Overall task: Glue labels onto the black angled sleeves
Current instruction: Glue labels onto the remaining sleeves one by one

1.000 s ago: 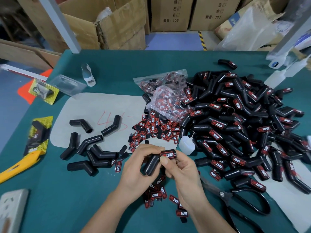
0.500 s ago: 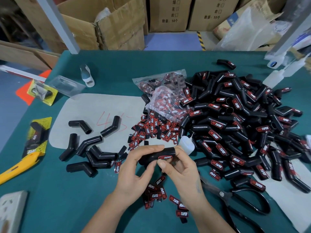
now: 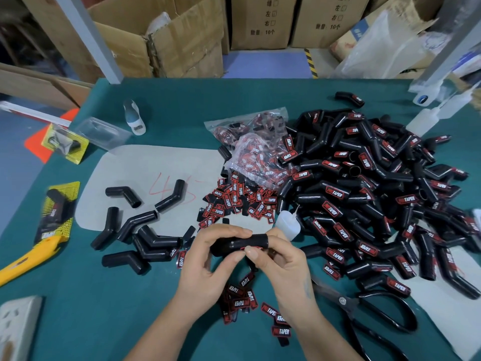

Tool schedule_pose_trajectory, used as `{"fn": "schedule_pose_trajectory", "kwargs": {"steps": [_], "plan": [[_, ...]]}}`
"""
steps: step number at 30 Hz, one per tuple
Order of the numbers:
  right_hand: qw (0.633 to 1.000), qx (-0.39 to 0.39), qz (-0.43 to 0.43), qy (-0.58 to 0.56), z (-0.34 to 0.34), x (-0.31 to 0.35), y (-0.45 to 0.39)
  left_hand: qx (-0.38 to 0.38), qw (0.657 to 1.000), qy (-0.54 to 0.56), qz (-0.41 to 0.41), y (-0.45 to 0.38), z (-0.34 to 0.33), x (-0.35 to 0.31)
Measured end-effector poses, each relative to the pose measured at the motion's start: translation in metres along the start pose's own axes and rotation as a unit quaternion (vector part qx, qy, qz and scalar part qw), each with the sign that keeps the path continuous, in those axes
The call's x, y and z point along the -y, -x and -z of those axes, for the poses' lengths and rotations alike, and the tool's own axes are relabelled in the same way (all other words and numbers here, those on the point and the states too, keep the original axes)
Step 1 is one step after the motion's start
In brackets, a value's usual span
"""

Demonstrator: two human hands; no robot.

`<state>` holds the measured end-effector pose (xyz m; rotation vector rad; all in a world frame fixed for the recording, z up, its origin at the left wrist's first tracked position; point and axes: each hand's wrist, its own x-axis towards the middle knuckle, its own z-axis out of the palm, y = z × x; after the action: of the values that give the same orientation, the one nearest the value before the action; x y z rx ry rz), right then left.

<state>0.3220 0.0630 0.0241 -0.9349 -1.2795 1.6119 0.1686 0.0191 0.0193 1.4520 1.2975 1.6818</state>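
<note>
You hold one black angled sleeve (image 3: 238,245) above the desk (image 3: 78,308), your left hand (image 3: 208,264) curled round its left end and your right hand (image 3: 282,261) pinching its right end, both thumbs seemingly pressing a red label (image 3: 251,248) on its near side. Loose labels (image 3: 239,199) lie just beyond; labelled sleeves (image 3: 364,183) pile to the right. Cardboard boxes (image 3: 161,40) stand behind the green desk.
</note>
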Motion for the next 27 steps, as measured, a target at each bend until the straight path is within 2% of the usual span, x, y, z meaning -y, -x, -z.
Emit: {"fn": "schedule_pose_trajectory", "kwargs": {"steps": [8, 17, 22, 27], "plan": [[1.0, 0.006, -0.006, 0.012, 0.003, 0.0012, 0.0002, 0.003, 1.0, -0.01, 0.026, -0.0013, -0.0001, -0.0013], [0.998, 0.006, -0.009, 0.062, 0.0046, 0.0052, -0.0004, 0.029, 0.997, -0.072, 0.025, -0.008, 0.0056, 0.0033], [0.998, 0.031, 0.003, 0.064, 0.0025, 0.007, 0.0012, 0.015, 0.998, -0.045, 0.041, -0.0087, 0.0057, 0.0004], [0.997, 0.017, 0.034, 0.066, 0.0018, 0.0095, 0.0007, 0.02, 0.998, -0.018, 0.05, -0.01, 0.0078, -0.0021]]}}
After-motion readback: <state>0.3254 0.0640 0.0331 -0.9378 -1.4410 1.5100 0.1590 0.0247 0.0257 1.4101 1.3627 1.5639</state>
